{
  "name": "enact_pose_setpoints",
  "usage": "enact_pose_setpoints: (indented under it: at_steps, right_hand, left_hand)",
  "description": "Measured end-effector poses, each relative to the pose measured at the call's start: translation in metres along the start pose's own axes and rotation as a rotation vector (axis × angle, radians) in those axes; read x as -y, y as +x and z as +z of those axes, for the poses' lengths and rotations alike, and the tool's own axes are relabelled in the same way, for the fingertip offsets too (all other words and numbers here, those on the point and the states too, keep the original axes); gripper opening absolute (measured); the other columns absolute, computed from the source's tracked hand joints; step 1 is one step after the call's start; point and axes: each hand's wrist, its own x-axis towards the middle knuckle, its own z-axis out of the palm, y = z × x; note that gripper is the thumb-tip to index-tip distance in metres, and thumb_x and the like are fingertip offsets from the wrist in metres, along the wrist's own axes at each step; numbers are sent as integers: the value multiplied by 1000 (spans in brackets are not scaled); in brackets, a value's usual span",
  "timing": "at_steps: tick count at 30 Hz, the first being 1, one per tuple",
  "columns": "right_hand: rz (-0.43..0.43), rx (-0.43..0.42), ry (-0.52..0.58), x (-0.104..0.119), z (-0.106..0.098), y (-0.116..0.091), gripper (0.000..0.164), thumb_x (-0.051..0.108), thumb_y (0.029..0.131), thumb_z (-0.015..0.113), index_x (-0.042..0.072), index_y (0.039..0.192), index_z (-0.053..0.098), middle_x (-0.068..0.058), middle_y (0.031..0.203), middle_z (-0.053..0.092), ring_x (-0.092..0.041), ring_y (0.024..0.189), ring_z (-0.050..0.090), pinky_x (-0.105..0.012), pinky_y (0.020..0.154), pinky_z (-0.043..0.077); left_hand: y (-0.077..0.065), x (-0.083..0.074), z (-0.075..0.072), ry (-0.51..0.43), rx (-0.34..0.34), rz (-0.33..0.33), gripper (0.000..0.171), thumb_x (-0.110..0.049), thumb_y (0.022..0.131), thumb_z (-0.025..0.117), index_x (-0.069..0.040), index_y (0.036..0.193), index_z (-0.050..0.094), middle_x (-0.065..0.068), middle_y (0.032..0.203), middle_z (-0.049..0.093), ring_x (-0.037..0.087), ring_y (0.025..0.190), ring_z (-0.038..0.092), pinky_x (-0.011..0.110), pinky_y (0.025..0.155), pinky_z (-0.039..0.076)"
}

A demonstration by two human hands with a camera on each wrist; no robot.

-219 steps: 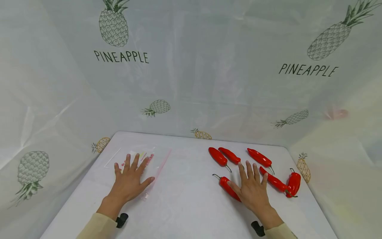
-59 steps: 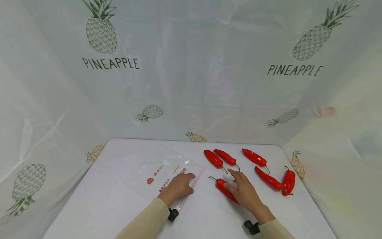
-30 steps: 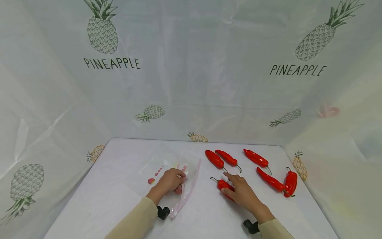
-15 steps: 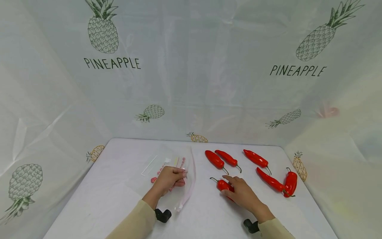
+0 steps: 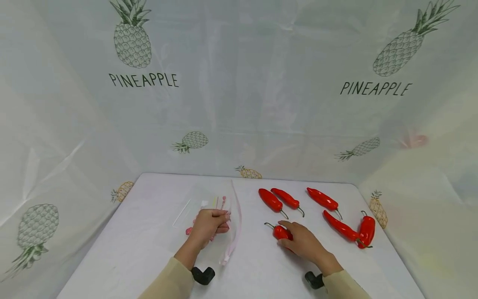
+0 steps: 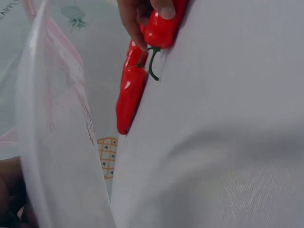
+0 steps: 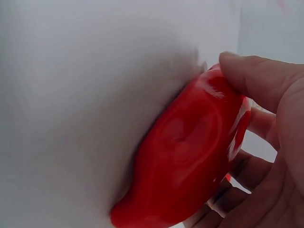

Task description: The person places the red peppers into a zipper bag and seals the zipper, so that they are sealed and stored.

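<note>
Low centre, our left hand (image 5: pixel 207 226) pinches a bag (image 5: pixel 233 222), our right hand (image 5: pixel 304 244) a pepper (image 5: pixel 281 232); its glossy skin could slip.

Head view: left hand (image 5: pixel 207 226) hides part of clear bag (image 5: pixel 234 227); right hand (image 5: pixel 304 244) covers much of gripped red pepper (image 5: pixel 281 233); sleeves (image 5: pixel 169 280) cropped below.

Pineapple-print curtain (image 5: pixel 254 99) bhnd wht tbl (image 5: pixel 257 270)

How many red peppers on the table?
6: one pepper in the right hand, two back-middle peppers, one back-right pepper, two right-edge peppers. None seem hidden.
</note>
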Motion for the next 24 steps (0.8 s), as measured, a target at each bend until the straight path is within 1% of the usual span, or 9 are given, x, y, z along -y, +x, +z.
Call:
enact_pose_setpoints:
  at_steps: [5, 8, 10, 14, 17, 20, 24]
  right_hand:
    - [-4, 13, 0, 1, -1, 4, 66, 32, 86, 88, 23, 146, 63, -6, 130, 70, -25, 116, 62, -57, 98, 61]
    - [12, 11, 40, 1, -3, 7, 64, 32, 87, 88, 22, 145, 64, -5, 129, 70, -24, 114, 62, -54, 94, 63]
    - [29, 1, 100, 1, -3, 7, 63, 31, 88, 87, 22, 146, 63, -7, 126, 70, -23, 111, 63, -50, 87, 66]
    - [56, -35, 266, 4, -5, 8, 64, 29, 91, 84, 24, 150, 58, -12, 126, 68, -26, 108, 64, -42, 73, 67]
    - [74, -59, 388, 7, -6, 7, 64, 25, 93, 82, 24, 151, 56, -15, 131, 66, -28, 109, 64, -38, 71, 67]
    - [97, -75, 486, 10, -7, 7, 64, 21, 94, 80, 23, 152, 54, -18, 134, 65, -29, 108, 66, -36, 70, 67]
    - [113, -94, 555, 15, -7, 7, 65, 20, 95, 79, 21, 154, 52, -21, 137, 63, -29, 107, 67, -35, 69, 67]
  left_hand:
    - [-7, -3, 0, 7, -24, -4, 32, -14, 99, 75, 7, 123, 73, 19, 95, 74, 11, 63, 72, 25, 65, 65]
    - [-9, -4, 0, 1, -27, -6, 31, -13, 99, 75, 7, 123, 73, 18, 95, 74, 11, 63, 72, 25, 66, 65]
    - [-10, -4, -1, -4, -31, -7, 31, -13, 99, 75, 8, 123, 73, 17, 95, 74, 11, 63, 72, 25, 66, 65]
    - [-11, -3, -2, -15, -47, -11, 32, -12, 99, 75, 8, 123, 73, 15, 92, 75, 11, 63, 72, 23, 65, 65]
    - [-13, -3, -4, -20, -62, -17, 32, -12, 99, 75, 7, 124, 73, 16, 93, 75, 11, 63, 72, 22, 64, 64]
    - [-14, -3, -5, -27, -76, -19, 32, -12, 99, 75, 7, 124, 73, 19, 98, 75, 11, 63, 73, 22, 65, 64]
    - [-16, -4, -5, -44, -94, -21, 33, -11, 99, 75, 9, 125, 72, 23, 102, 75, 12, 64, 73, 25, 66, 65]
